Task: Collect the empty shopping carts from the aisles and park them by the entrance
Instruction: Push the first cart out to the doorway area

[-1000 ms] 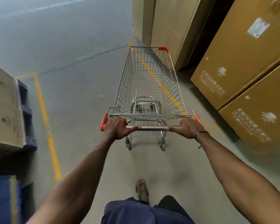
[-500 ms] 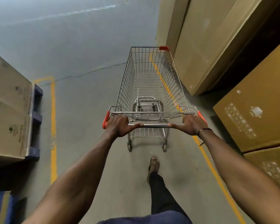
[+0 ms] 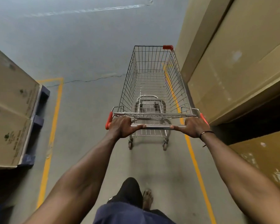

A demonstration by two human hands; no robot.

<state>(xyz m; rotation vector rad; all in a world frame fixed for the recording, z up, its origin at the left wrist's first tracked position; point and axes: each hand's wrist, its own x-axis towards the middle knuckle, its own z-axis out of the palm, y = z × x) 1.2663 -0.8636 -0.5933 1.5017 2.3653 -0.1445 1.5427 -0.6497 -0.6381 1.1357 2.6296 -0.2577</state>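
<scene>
A: Head cam status?
B: shopping cart [image 3: 153, 88] on the concrete floor [image 3: 87, 54], basket empty. Left hand [image 3: 121, 126] and right hand [image 3: 193, 126] each curled round the handle bar [image 3: 158, 126], one at each end.
A: Surroundings?
B: Cardboard boxes [image 3: 242, 62] just right of the cart, a yellow floor line [image 3: 192, 151] running under it. Boxes on a blue pallet [image 3: 37, 120] well left.
</scene>
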